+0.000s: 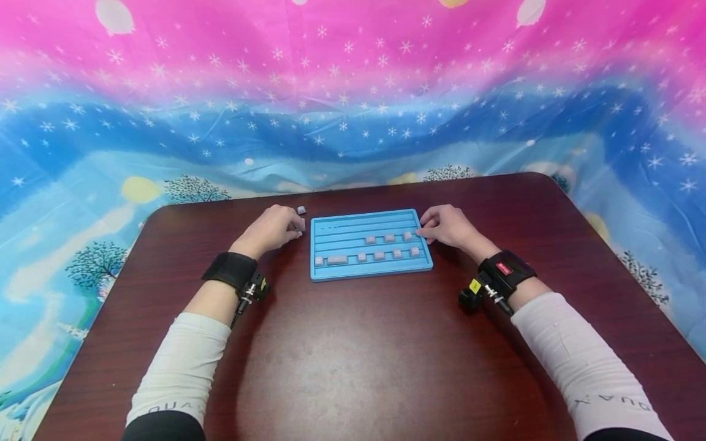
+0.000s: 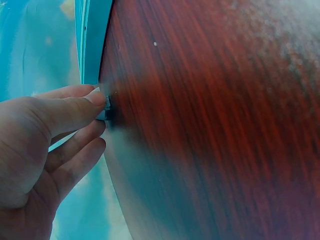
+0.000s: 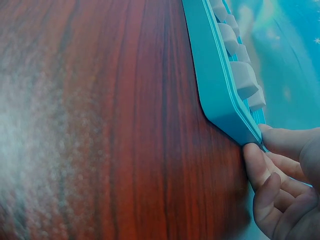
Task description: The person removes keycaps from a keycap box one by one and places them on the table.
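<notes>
While right hand (image 1: 445, 225) pinches blue base (image 1: 347, 231), left hand (image 1: 273, 226) pinches keycap (image 2: 107, 104) beside it.
Likely pick-up step; next calls for lining keycap over base.

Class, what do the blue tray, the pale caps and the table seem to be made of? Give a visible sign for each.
Tray: probably plastic, satin; even blue colour, clean moulded-looking edges.
Caps: likely plastic, rather matte; uniform pale colour, softly rounded edges.
Table: wood or wood-look laminate, fairly glossy; dark streaked grain, bright glare patch.
</notes>
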`<state>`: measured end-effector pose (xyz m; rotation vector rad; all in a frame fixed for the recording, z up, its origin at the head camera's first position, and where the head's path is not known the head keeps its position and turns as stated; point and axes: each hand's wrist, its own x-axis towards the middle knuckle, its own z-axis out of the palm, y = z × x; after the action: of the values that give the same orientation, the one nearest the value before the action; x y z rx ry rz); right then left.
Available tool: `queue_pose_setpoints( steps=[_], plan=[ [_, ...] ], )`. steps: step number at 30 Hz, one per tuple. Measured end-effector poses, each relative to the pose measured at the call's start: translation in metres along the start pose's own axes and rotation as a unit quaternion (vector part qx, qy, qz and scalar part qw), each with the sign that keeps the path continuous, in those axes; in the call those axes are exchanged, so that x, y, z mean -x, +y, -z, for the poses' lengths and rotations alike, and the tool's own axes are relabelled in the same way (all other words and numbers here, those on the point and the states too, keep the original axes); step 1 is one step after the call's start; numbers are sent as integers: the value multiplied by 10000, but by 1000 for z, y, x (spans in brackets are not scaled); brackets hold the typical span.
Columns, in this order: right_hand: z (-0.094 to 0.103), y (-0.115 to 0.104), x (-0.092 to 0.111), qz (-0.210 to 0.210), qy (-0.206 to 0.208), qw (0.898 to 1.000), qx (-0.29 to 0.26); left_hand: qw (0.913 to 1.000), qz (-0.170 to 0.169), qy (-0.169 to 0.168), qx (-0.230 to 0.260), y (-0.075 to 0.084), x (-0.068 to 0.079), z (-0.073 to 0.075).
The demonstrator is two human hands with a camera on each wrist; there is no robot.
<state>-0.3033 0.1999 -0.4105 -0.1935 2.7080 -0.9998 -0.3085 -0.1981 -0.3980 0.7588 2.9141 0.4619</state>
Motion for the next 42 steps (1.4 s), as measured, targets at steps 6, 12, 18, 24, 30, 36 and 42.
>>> queue_pose_setpoints(
  steps=[6, 12, 18, 24, 30, 36, 42],
  plan=[
    [0, 1, 0, -25, -26, 10000, -28, 10000, -13, 20, 19, 0, 0, -2],
    [0, 2, 0, -17, -36, 10000, -50, 10000, 29, 36, -19, 1, 0, -2],
    [0, 1, 0, -31, -33, 10000, -68, 9999, 65, 82, -100, 1, 1, -1],
    [1, -1, 0, -17, -17, 10000, -82, 9998, -11, 154, -92, 0, 4, 3],
    [1, 0, 0, 1, -9, 10000, -72, 9997, -52, 229, 38, 5, 8, 15],
    [0, 0, 1, -2, 25, 10000, -53, 9987, -303, 408, -13, 14, 8, 26],
    [-1, 1, 1, 25, 21, 10000, -43, 9984, -224, 523, 35, 24, 7, 27]
  ],
)
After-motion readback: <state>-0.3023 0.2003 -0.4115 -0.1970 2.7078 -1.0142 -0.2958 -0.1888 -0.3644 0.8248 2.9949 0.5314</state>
